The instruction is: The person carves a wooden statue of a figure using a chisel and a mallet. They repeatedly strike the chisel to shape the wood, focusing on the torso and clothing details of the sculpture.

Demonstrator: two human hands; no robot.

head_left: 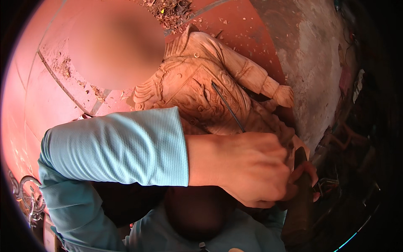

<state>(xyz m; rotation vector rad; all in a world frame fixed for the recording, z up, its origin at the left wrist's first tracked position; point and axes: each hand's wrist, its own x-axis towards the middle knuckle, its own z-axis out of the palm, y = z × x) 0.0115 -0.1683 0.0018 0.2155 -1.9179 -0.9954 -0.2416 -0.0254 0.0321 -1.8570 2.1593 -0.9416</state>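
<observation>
Floor: a smooth red-painted floor with grey inlaid lines carries the work; pale wood chips lie scattered along its upper part.
Sleeve: a light blue ribbed sleeve crosses the middle from the left, so the forearm lies over the lower part of the carving.
Carving: the pale, unpainted carved wooden figure lies on its back on the floor, slanting from upper left to lower right, next to a rough grey plastered wall. Its surface shows cut scrolls, folds like a robe, and a bent arm ending in a small fist at the right. The wood is raw and light tan, without finish.
Left hand: the left hand is a closed fist, its grip clamped on a thin dark metal chisel, whose shaft slants up and to the left across the figure's chest; likely held so to steer the blade, whose cutting end I cannot make out.
Right hand: only fingertips of the right hand show, its grip wrapped round a dark brown wooden mallet, held upright just beside the left fist, seemingly ready to strike.
</observation>
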